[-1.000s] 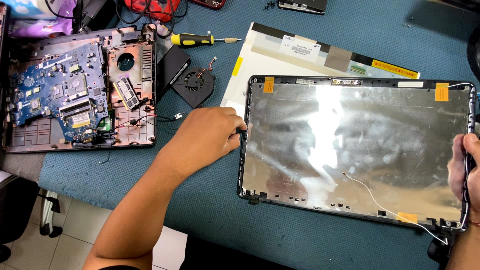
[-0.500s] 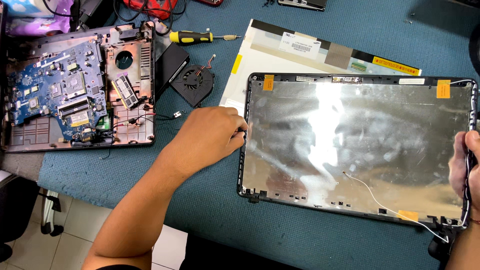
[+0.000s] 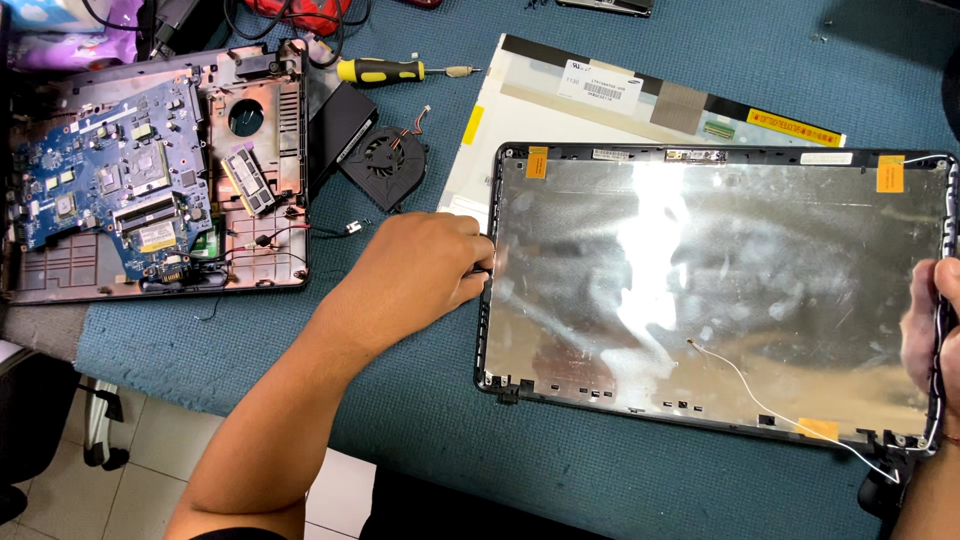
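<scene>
Left hand [image 3: 425, 265] pinches the lid [image 3: 715, 290] at its left rim, right hand [image 3: 930, 325] grips the right rim; lift level, mind the thin white wire [image 3: 760, 395].

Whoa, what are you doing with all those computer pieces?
A person's left hand grips the left edge of a black laptop lid shell lined with shiny silver foil, and the right hand grips its right edge. It lies flat on the blue table mat. Beside it sit an opened laptop base with a blue circuit board and a yellow-handled screwdriver.
</scene>
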